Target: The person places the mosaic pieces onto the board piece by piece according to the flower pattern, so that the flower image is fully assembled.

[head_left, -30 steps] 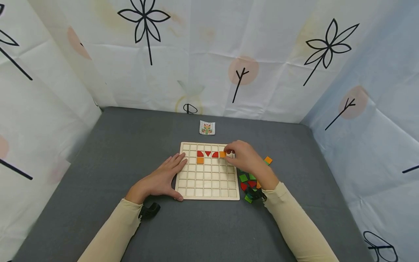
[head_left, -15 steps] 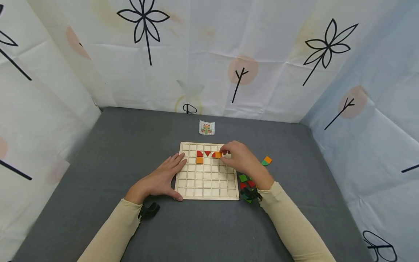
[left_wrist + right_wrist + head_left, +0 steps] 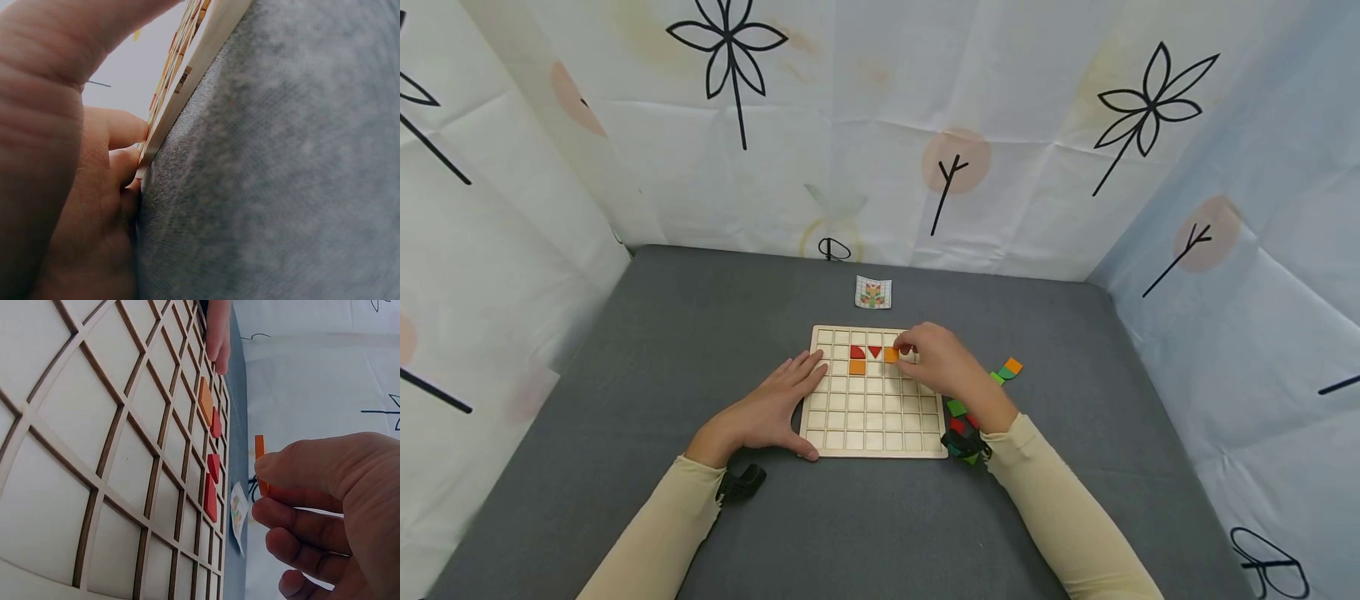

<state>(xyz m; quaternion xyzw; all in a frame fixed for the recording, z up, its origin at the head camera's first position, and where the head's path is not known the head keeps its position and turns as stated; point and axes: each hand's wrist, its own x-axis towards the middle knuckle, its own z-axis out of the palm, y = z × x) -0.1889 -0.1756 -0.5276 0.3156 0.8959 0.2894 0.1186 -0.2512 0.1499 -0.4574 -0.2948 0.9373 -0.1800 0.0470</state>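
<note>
A wooden grid board [image 3: 876, 417] lies on the table. My left hand [image 3: 771, 404] rests along its left edge, fingers spread, thumb at the near corner. Between thumb and forefinger, my right hand [image 3: 936, 358] pinches an orange square tile [image 3: 260, 447], held on edge above the board in the right wrist view. Set in the grid are a red quarter-round tile [image 3: 857, 352], a red triangle tile [image 3: 875, 352] and, one row nearer, another orange square tile [image 3: 857, 367]. A second red quarter-round tile [image 3: 210, 500] sits in the same row; the held tile hides it in the head view.
Loose green, red and orange tiles [image 3: 957, 408] lie right of the board, partly under my right wrist. Farther right are an orange tile [image 3: 1013, 366] and green ones. A small pattern card [image 3: 873, 292] lies beyond the board. Patterned cloth walls surround the grey table [image 3: 737, 292].
My right hand has moved left over the board with the orange tile, from beside the second red quarter-round tile to above it. The left hand has stayed in place.
</note>
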